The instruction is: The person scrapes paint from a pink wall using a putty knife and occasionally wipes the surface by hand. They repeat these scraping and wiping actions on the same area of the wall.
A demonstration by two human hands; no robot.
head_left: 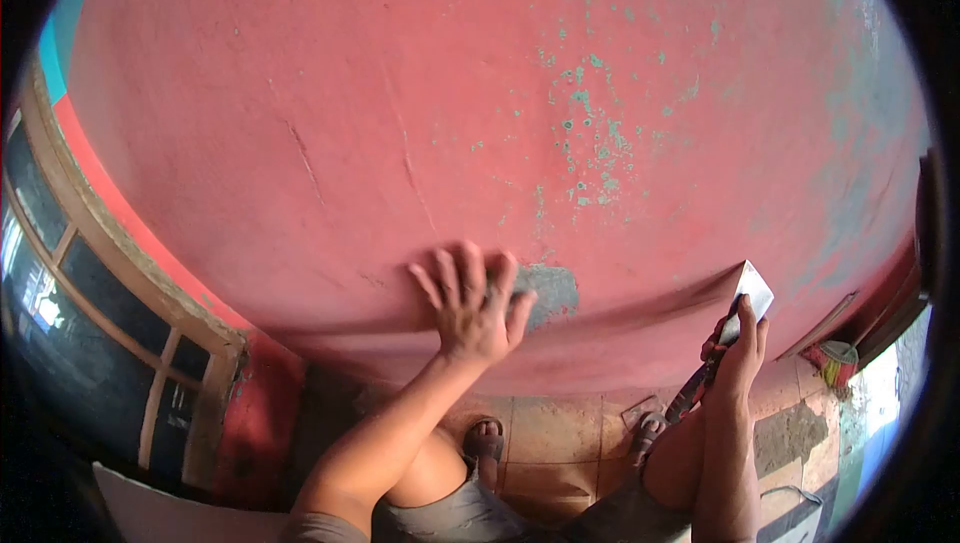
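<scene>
My left hand (pixel 468 311) is spread, palm toward the red painted wall (pixel 330 123), and appears to rest on it; slight blur leaves the contact uncertain. Right beside its thumb is a bare grey patch (pixel 552 295) where the paint is gone. On the right, my right hand (pixel 738 361) grips a scraper by its handle. The scraper's flat metal blade (pixel 755 293) points upward near the lower wall. My fingers hide most of its handle.
Green flecks (pixel 590 133) show through the wall paint. A wood-framed window (pixel 150 343) stands at left. A broom head (pixel 833 363) leans at lower right. Sandalled feet rest on the tiled floor (pixel 550 428). A pale panel edge (pixel 180 513) lies at lower left.
</scene>
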